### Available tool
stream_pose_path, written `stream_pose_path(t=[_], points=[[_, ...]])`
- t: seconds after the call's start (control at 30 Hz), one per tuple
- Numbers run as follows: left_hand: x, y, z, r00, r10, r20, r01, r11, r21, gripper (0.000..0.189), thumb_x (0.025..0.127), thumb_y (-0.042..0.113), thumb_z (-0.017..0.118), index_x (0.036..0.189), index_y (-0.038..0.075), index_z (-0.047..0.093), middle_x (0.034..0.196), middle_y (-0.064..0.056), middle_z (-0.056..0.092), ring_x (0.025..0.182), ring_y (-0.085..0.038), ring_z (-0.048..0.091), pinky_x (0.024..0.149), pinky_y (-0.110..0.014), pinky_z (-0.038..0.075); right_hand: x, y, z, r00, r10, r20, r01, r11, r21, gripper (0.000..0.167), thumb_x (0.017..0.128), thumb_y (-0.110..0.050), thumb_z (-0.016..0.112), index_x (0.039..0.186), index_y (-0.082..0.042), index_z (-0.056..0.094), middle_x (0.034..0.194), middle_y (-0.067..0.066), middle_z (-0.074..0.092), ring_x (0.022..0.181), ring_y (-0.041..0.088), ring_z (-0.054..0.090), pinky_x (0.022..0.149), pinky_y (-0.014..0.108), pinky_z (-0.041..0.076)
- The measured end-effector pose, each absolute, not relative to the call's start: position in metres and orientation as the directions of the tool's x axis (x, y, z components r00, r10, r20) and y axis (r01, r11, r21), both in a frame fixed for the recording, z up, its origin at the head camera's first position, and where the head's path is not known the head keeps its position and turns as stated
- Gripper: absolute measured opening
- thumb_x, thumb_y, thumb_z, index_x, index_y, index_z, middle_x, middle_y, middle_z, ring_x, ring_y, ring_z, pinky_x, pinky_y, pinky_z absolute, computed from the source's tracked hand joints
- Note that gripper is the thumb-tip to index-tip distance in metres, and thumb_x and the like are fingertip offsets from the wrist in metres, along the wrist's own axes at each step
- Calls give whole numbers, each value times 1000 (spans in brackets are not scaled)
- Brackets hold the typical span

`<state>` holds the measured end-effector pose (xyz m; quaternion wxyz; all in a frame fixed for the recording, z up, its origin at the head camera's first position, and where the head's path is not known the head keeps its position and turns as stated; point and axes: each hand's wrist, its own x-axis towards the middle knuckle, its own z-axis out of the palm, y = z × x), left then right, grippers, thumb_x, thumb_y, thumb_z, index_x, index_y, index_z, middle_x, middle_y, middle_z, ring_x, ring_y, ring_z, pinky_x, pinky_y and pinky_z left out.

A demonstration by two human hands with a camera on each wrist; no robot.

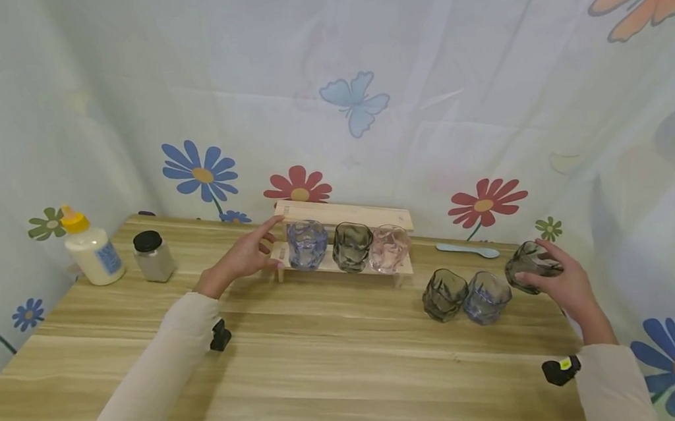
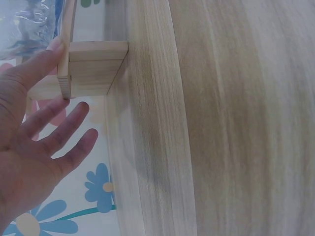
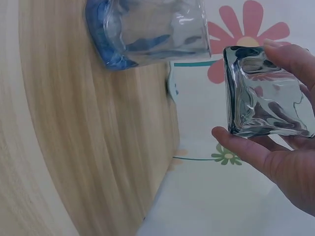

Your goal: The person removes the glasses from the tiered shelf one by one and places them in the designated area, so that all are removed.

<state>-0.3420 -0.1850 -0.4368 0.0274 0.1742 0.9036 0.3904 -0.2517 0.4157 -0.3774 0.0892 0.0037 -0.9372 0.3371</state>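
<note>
Grey glass [image 1: 525, 268] sits inside the clasping right grip [image 1: 572, 286]; the spread left [image 1: 244, 255] touches shelving [image 1: 346, 214].

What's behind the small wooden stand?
Pale cloth with a printed red flower shows above the wooden stand, which covers the flower's lower part. Anything sitting low behind the stand can't be seen.

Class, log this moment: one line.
Left hand: touches pale stepped wooden rack | Right hand: holds smoky rippled glass cup, raised | Rack: blue glass cup, smoky glass cup, pink glass cup
</note>
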Motion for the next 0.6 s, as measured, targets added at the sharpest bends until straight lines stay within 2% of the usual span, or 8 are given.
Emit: stream_pose_path(t=[0.3,0.6], points=[[-343,-185,-437,-940,329,87,288,635,716,103,83,11,82,161,27,18,134,-25,55,113,-43,64,91,-54,54,-251,425,-387,-988,90,128,-13,768,-641,90,91,-31,74,159,-8,21,145,39,38,131,59,37,95,69,42],[-342,-185,-437,-937,338,90,297,633,715,102,83,11,82,161,27,17,135,-26,54,113,-44,64,91,-55,54,-247,435,-405,-990,93,103,4,759,-651,89,90,-26,76,158,-6,24,144,38,40,128,55,42,85,52,50]])
